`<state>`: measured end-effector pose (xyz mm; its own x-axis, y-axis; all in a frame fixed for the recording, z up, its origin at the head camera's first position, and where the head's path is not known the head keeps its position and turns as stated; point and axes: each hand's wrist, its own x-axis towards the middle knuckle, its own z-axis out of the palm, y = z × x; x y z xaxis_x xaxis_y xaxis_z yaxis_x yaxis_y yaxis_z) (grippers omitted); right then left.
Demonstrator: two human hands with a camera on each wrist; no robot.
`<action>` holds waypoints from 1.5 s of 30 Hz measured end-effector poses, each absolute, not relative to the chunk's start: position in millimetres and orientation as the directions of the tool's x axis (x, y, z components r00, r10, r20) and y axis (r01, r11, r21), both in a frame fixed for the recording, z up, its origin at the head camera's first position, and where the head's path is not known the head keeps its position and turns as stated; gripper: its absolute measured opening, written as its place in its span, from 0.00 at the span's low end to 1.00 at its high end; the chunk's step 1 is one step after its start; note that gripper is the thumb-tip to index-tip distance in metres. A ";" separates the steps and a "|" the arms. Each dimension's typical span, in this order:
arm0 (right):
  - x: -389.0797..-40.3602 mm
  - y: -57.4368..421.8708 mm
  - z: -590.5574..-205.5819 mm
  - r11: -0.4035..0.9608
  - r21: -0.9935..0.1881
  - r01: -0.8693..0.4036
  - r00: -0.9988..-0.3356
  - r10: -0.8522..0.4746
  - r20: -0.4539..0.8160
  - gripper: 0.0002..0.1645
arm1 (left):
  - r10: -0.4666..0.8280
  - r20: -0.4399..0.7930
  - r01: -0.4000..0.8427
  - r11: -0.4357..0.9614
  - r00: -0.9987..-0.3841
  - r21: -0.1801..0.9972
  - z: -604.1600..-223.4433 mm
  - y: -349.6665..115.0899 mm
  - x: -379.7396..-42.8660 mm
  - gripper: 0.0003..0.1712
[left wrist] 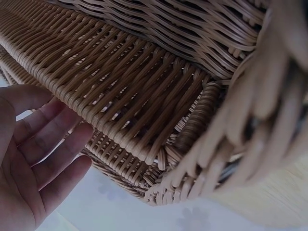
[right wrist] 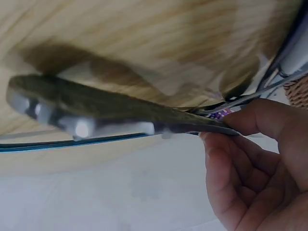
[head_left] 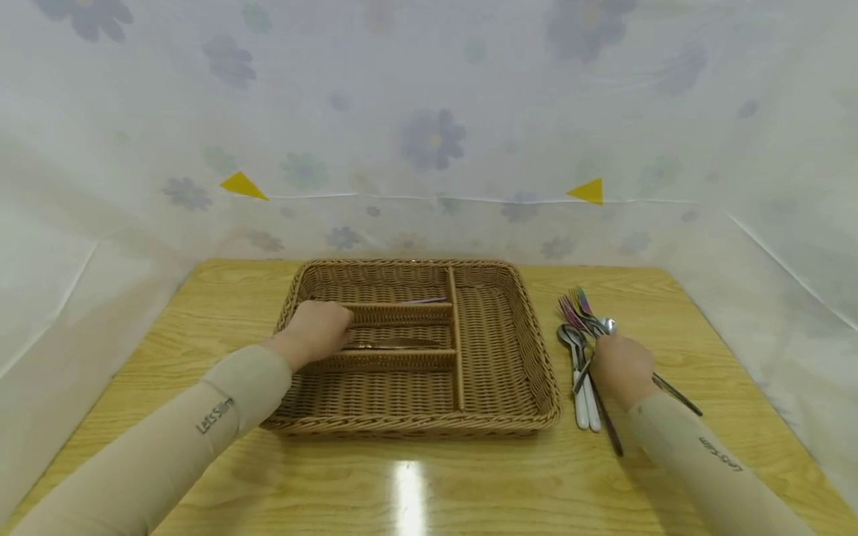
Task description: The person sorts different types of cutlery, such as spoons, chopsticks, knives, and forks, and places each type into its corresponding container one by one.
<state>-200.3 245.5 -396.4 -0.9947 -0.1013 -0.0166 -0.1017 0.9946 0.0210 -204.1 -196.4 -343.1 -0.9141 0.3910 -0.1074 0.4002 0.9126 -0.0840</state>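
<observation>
My left hand (head_left: pixel 316 329) is over the left side of a brown wicker basket (head_left: pixel 496 342). Its loosely bent fingers (left wrist: pixel 62 144) are at the edge of a woven divider (left wrist: pixel 115 96), with nothing between them. A copper-toned knife (head_left: pixel 395 344) lies in the middle left compartment, and a thin purple piece (head_left: pixel 425 301) shows in the back one. Over the cutlery pile at the right, my right hand (head_left: pixel 623 365) pinches a dark, shiny metal piece of cutlery (right wrist: pixel 110 110) between thumb and fingertips; I cannot tell its kind. Forks (head_left: pixel 571 307) fan out beyond that hand.
Two white-handled spoons (head_left: pixel 582 394) lie between the basket and the right hand, near a dark handle (head_left: pixel 610 428). Another dark handle (head_left: pixel 680 394) points toward the right. The wooden table (head_left: pixel 322 484) is enclosed by pale flowered sheeting (head_left: pixel 429 97) with two yellow triangles.
</observation>
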 end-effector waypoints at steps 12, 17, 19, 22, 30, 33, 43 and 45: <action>-193.0 235.4 -383.3 0.988 0.034 -0.151 -0.988 -0.153 0.033 0.09 | 0.404 -0.086 0.410 0.910 -0.911 -0.058 -343.2 -195.0 -201.6 0.12; -190.6 234.8 -367.5 0.991 -0.008 -0.137 -0.987 -0.136 0.089 0.11 | 0.406 -0.085 0.411 0.910 -0.910 -0.047 -342.7 -194.6 -200.5 0.12; -190.7 236.3 -360.8 0.991 -0.020 -0.131 -0.983 -0.127 0.129 0.15 | 0.408 -0.082 0.412 0.910 -0.909 -0.045 -341.2 -194.4 -199.8 0.12; -191.1 239.3 -349.7 0.990 -0.087 -0.111 -0.984 -0.097 0.152 0.17 | 0.402 -0.086 0.407 0.912 -0.912 -0.046 -338.5 -193.5 -199.0 0.13; -194.9 243.7 -316.7 0.871 -0.490 -0.035 -0.998 -0.004 0.066 0.14 | 0.407 -0.097 0.414 0.907 -0.908 -0.074 -333.8 -190.7 -199.1 0.13; -198.9 244.4 -309.9 0.774 -0.633 0.023 -1.000 0.018 -0.014 0.21 | 0.415 -0.086 0.421 0.904 -0.906 -0.077 -334.0 -191.0 -199.5 0.13; -205.2 241.4 -311.2 0.444 -0.884 0.145 -0.978 -0.068 -0.195 0.22 | 0.408 -0.092 0.414 0.909 -0.909 -0.059 -329.8 -186.3 -198.6 0.13; -205.3 237.6 -314.8 0.366 -0.915 0.169 -0.970 -0.105 -0.221 0.20 | 0.414 -0.089 0.420 0.905 -0.906 -0.064 -327.7 -183.4 -197.7 0.14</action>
<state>-205.3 237.6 -314.8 -0.9696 -0.1052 -0.2210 0.1689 0.3659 -0.9152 -197.7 -183.4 -327.7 -0.9061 0.4136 -0.0893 0.4196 0.9054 -0.0638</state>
